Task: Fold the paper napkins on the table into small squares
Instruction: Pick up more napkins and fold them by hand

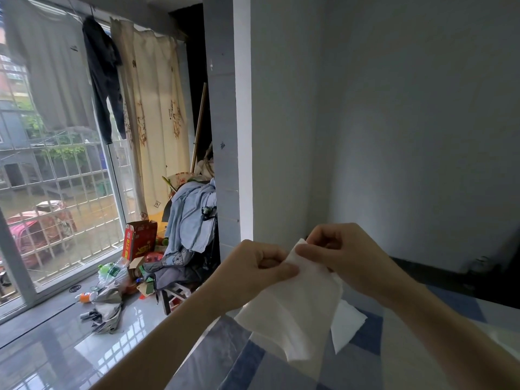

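Observation:
A white paper napkin hangs in the air above the table, limp and partly unfolded. My left hand pinches its upper edge from the left. My right hand pinches the top corner from the right, close beside the left hand's fingers. A second white napkin lies flat on the blue and white checked tablecloth, partly hidden behind the held one.
A grey wall stands right behind the table, with a white pillar at its left. On the floor at the left lie clothes on a stool, a red box, bottles and litter by a barred window.

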Demonstrator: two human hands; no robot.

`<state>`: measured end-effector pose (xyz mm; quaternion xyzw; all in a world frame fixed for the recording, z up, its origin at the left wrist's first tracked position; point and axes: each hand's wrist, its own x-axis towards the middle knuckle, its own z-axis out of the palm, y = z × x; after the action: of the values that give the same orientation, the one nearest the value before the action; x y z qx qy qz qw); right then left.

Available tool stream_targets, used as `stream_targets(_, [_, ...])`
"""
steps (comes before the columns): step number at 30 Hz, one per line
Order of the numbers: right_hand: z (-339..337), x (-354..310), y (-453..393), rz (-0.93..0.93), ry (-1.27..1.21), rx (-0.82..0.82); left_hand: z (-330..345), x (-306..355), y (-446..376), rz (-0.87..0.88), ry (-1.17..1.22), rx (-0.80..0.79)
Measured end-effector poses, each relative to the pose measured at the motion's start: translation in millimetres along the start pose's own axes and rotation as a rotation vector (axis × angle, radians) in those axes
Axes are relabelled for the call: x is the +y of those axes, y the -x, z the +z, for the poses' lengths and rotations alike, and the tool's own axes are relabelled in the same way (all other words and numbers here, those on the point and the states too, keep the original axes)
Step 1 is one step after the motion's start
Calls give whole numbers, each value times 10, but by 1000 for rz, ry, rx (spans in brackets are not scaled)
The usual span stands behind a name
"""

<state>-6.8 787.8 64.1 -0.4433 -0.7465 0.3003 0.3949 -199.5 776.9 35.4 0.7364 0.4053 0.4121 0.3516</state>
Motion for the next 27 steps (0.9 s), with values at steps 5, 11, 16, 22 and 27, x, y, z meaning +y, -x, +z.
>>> stream_targets(5, [-43, 25, -24, -10, -1, 146, -71, -8, -26, -17, -92, -73])
stream_targets(11, [-263, 191, -54, -23, 108, 391, -244, -236, 7, -60, -262, -52])
stream_targets(16, [-316, 356, -69, -9, 130, 491, -295, -253, 19, -18, -210, 59])
stream_targets(22, [-322, 463, -102, 40, 58, 433, -357, -86, 113, 31, -91, -107])
stream_targets(27, [-285, 445, -125, 70, -14, 407, -432, 165, 169, 25, -64, -333])
